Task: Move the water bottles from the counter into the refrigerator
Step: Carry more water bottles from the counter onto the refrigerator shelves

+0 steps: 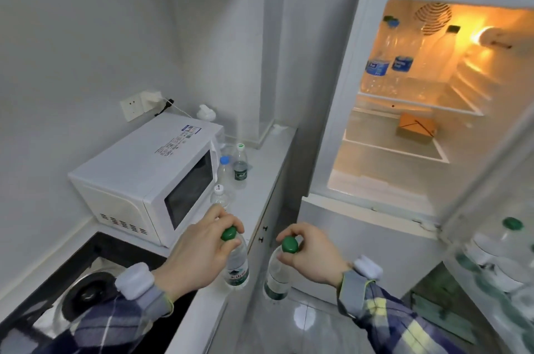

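The left hand (199,247) grips the neck of a clear plastic water bottle with a green cap (237,261), fingers wrapped just under the cap, the bottle hanging upright over the front edge of the white tabletop (265,169). The right hand (313,252) pinches a second clear green-capped water bottle (277,272) the same way, hanging upright above the glossy floor (303,322), well in front of the open white refrigerator (404,88). Three more clear bottles (240,166) stand on the tabletop just beside the white microwave oven (138,177). Inside the lit refrigerator, blue-labelled bottles (388,62) stand on the top shelf and a small orange cardboard box (416,128) lies on the shelf below. Further green-capped bottles (508,247) sit in the door rack.
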{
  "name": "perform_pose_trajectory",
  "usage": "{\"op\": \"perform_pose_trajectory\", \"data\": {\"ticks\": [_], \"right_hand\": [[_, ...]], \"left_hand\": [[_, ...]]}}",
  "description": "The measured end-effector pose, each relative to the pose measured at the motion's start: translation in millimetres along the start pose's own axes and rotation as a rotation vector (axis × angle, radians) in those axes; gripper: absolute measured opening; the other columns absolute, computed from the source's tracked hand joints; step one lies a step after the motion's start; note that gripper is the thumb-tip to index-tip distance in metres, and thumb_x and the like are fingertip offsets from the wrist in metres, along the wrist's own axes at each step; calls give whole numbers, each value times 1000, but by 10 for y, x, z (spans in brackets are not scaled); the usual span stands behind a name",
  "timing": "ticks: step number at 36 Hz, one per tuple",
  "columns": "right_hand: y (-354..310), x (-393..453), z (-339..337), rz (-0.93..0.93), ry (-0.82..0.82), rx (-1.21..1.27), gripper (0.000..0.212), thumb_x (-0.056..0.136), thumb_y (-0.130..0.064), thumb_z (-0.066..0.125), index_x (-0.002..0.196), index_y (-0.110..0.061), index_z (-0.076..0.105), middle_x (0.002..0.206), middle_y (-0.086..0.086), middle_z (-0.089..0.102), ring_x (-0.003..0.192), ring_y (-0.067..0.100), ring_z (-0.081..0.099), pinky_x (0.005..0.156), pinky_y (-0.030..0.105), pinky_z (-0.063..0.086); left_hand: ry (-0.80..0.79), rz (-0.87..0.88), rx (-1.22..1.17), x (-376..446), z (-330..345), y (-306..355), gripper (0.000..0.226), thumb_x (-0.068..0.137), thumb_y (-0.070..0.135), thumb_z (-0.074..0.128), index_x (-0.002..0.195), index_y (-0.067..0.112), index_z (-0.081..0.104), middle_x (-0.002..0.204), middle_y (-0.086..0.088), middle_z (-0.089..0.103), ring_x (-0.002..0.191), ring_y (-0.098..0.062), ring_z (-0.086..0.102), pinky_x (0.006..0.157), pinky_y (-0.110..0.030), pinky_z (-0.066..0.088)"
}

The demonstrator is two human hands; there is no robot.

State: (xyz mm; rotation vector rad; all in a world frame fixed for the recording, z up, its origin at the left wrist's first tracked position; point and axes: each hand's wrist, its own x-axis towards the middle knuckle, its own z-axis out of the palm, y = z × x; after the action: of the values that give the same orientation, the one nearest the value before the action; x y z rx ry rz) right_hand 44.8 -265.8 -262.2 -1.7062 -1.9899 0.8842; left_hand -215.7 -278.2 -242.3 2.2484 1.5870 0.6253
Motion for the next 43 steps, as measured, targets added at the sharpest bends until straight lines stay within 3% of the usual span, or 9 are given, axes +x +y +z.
{"op": "perform_pose_trajectory", "data": {"ticks": [4,15,21,27,32,39,43], "right_hand": [[128,-82,-212,35,65,26,24,78,-41,78,100,-38,70,110,-15,62,81,4,57,72,17,41],[563,-278,-1005,116,228,91,24,76,-40,80,98,-40,69,105,-23,60,72,6,62,76,26,52],[844,-305,-1458,143,317,86,24,75,-39,79,96,-40,69,104,-19,63,67,6,61,70,22,49],[1209,-314,-1834,170,392,91,25,74,-42,78,97,-41,68,106,-20,63,69,3,59,70,20,45],[1439,-312,-2083,174,434,101,24,75,-39,79,96,-39,69,105,-21,62,72,-4,52,73,19,42],[1784,-355,-2385,213,503,79,26,72,-43,77,96,-43,67,106,-23,63,75,-1,55,76,22,47],[1853,-357,-2577,206,538,86,25,75,-39,79,97,-39,69,107,-20,64,72,-5,53,74,18,42]], "left_hand": [[-20,65,-28,209,55,227,16,95,34,67,106,43,61,106,21,44,77,-3,55,78,-33,51],[-47,235,-77,941,275,924,19,93,34,69,107,44,62,104,23,45,81,-7,56,80,-37,52],[-59,310,-30,1397,455,1372,17,94,35,68,110,41,65,105,23,45,85,5,53,72,-13,38],[-101,363,-44,1867,703,1751,17,94,37,68,110,42,64,105,18,47,81,-6,57,80,-36,52],[-91,400,-64,2141,870,1969,15,94,40,67,108,44,63,104,26,44,79,-8,58,79,-36,52],[-86,434,-97,2548,1085,2392,16,94,33,69,106,41,64,105,18,47,81,-5,56,78,-35,50],[-72,481,-105,2824,1135,2657,16,94,29,71,106,38,65,103,21,46,83,-2,54,76,-31,45]]}}
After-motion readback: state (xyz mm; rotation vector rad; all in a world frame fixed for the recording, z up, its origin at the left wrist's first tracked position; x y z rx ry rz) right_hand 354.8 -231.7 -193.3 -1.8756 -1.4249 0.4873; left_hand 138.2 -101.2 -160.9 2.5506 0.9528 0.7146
